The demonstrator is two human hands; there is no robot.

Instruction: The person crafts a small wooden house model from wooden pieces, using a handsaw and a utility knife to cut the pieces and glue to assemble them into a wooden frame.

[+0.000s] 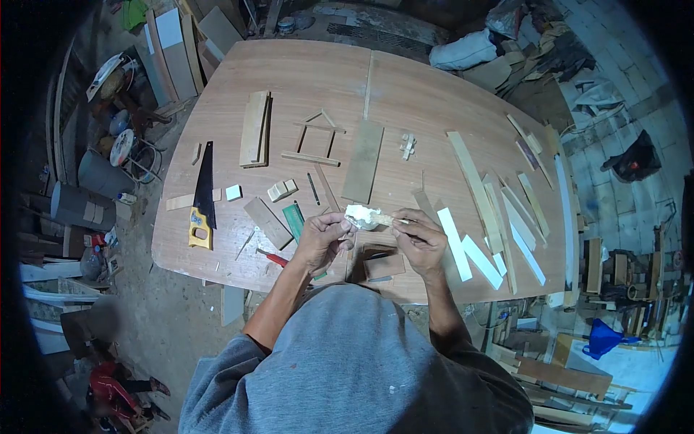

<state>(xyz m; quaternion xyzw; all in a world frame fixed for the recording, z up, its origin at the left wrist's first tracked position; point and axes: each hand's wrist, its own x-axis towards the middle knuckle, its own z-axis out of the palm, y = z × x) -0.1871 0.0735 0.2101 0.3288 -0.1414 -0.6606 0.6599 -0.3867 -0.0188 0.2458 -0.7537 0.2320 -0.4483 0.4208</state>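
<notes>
My left hand [327,237] is closed on the edge of a small white crumpled-looking piece [361,215], whose exact kind I cannot make out. Opposite it, my right hand [421,242] pinches a short tan stick-like piece [384,219] that touches the white one. Below and between the hands, a small brown wooden box-like piece [382,262] rests near the table's front edge. Close to my left wrist lie a red-handled tool [273,257] and a green flat piece [293,220].
On the wooden table [303,65] are a yellow-handled saw [205,195], stacked boards [255,130], a small stick frame [316,141], a flat board [363,160], a black pen [313,189] and several wood strips [470,181]. Another person [112,390] is at lower left.
</notes>
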